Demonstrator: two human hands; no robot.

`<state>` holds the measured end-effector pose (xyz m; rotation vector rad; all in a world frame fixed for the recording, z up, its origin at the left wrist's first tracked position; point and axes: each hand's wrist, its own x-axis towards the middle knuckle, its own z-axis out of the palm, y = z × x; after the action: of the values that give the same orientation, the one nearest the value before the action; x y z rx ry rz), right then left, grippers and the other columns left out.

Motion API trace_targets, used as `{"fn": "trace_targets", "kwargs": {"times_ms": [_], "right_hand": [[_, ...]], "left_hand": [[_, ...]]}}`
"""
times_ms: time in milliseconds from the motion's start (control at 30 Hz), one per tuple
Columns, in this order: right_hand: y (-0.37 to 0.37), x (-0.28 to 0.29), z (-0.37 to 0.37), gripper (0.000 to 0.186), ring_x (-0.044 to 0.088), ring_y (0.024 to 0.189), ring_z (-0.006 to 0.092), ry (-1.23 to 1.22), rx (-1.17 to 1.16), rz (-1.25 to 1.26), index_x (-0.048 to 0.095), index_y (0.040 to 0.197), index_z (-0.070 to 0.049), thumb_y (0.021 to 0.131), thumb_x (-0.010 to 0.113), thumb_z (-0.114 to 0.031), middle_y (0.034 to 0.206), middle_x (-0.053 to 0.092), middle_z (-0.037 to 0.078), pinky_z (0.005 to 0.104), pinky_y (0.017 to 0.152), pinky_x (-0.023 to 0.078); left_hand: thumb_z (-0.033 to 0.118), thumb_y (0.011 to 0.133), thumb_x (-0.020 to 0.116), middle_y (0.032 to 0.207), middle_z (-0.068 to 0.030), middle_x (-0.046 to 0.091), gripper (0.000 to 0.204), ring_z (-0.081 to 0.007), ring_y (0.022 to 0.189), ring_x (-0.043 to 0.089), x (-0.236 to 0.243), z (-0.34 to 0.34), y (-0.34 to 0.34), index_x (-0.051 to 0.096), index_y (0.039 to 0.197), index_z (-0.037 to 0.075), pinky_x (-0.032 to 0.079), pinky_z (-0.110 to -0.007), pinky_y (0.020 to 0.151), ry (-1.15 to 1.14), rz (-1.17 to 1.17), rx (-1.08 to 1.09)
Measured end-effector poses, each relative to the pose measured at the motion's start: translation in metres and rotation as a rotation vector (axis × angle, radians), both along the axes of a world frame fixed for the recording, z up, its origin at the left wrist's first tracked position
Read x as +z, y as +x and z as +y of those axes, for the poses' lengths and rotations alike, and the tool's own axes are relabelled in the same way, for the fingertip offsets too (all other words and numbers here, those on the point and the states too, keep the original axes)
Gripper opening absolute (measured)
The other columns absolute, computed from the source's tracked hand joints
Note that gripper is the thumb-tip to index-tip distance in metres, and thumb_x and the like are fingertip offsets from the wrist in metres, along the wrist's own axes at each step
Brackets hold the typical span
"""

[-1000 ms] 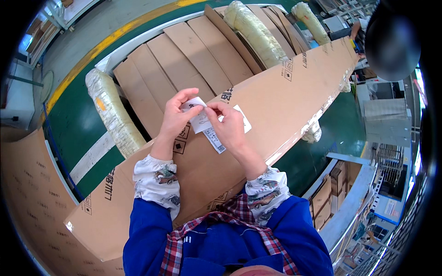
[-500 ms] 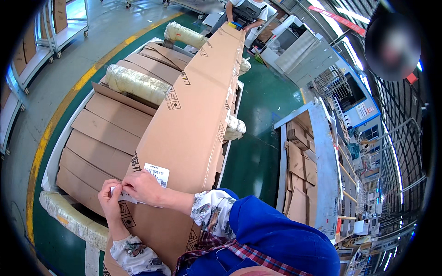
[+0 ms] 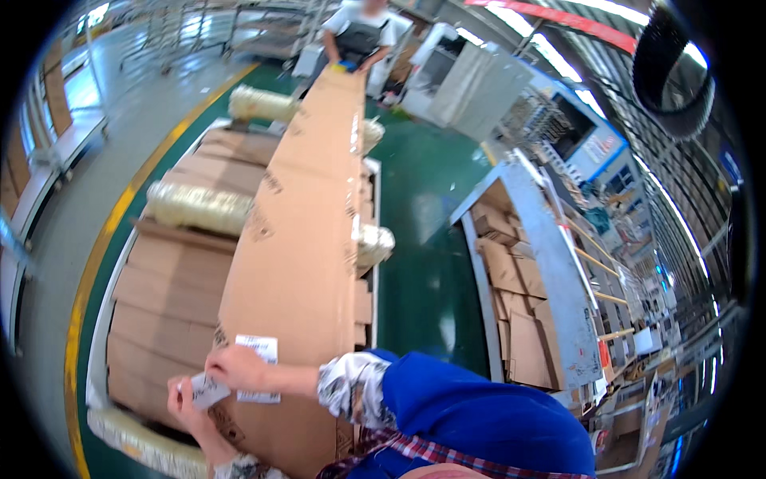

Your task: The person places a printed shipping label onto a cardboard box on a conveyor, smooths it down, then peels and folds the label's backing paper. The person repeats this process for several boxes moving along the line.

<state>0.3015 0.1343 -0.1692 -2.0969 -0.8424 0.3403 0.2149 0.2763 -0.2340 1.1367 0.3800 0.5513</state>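
Observation:
A long cardboard box (image 3: 299,223) stretches away from me. Just over its near left edge, a small white label (image 3: 210,393) is stretched between my hands. My left hand (image 3: 190,405) pinches the label's left end. The fingers of my right hand (image 3: 237,367) are closed on its upper right part. Under and beyond my right wrist, a larger white printed label (image 3: 263,348) lies flat on the box, partly covered by that hand and forearm.
Plastic-wrapped rollers (image 3: 199,206) lie crosswise under the box, above stacked flat cardboard (image 3: 171,275). At the far end, a co-worker (image 3: 357,40) has hands on the box, near a yellow and blue object. A grey bin (image 3: 570,351) of cardboard stands at right.
My hands have drawn apart, so more of the small label shows between them. My view has tilted up, showing more of the co-worker and the far floor.

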Motion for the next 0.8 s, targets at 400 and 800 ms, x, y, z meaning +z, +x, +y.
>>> {"fn": "trace_targets", "kwargs": {"times_ms": [400, 800], "right_hand": [[0.006, 0.024, 0.0, 0.018, 0.059, 0.067, 0.0247, 0.17, -0.128, 0.153, 0.058, 0.087, -0.002, 0.079, 0.057, -0.018, 0.072, 0.06, 0.013, 0.0354, 0.062, 0.047], [-0.004, 0.016, -0.001, 0.011, 0.059, 0.06, 0.0278, 0.269, 0.005, -0.002, 0.062, 0.075, -0.004, 0.073, 0.06, -0.015, 0.066, 0.06, 0.013, 0.0353, 0.058, 0.048]], "left_hand": [[0.01, 0.084, 0.056, 0.085, -0.0029, 0.053, 0.008, -0.0103, 0.075, 0.051, -0.003, 0.012, -0.011, 0.054, 0.084, 0.003, 0.043, -0.025, 0.069, -0.246, 0.026, 0.138], [-0.001, 0.079, 0.055, 0.082, -0.0023, 0.051, 0.005, -0.0081, 0.073, 0.044, 0.024, -0.005, -0.002, 0.053, 0.075, -0.001, 0.036, -0.02, 0.065, 0.322, 0.053, -0.206]]}}
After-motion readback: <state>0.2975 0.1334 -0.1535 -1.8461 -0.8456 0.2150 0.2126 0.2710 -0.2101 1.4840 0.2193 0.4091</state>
